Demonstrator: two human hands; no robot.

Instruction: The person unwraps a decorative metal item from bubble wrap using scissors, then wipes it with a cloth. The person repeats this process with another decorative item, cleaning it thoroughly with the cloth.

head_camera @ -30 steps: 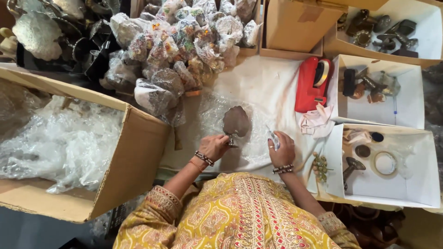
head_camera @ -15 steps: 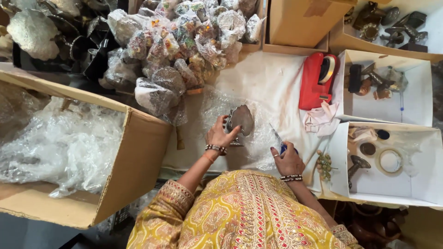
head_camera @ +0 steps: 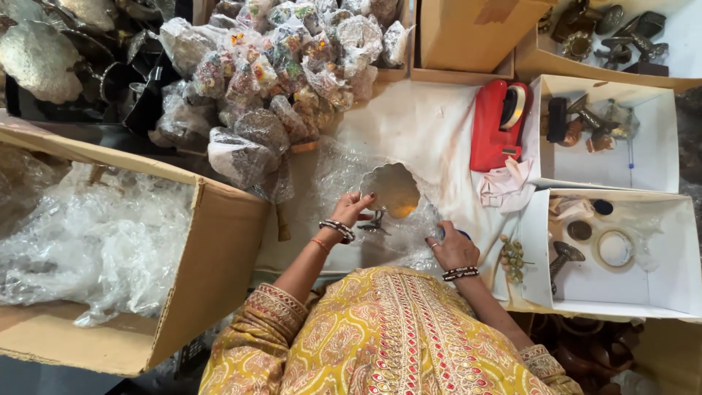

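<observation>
Cardboard comes first on the far left: a big open box (head_camera: pixel 212 292) stuffed with loose clear bubble wrap (head_camera: pixel 88 241). Beyond it, a heap of already wrapped bundles (head_camera: pixel 285 66) crowds the back of the tabletop (head_camera: pixel 431 124), which is covered in white paper. Next comes the left hand (head_camera: pixel 355 208), fingers pinching the lower edge of a silvery scalloped metal dish (head_camera: pixel 393 189) and holding it tilted above a sheet of bubble wrap (head_camera: pixel 344 164) spread on the paper. The dish's small stand or foot seems to sit just under that hand, though I cannot make it out clearly. Further right, the right hand (head_camera: pixel 455 249) rests palm down on the wrap, fingers curled over something small and blue; whether it truly grips it I cannot tell. Past it lie a red tape dispenser (head_camera: pixel 497 124) and two white boxes (head_camera: pixel 658 175) of small metal parts.

As I judge it, the risk is the narrow edge pinch: the smooth metal could slip and knock the tabletop, or the slick wrap could slide away under the right hand.
</observation>
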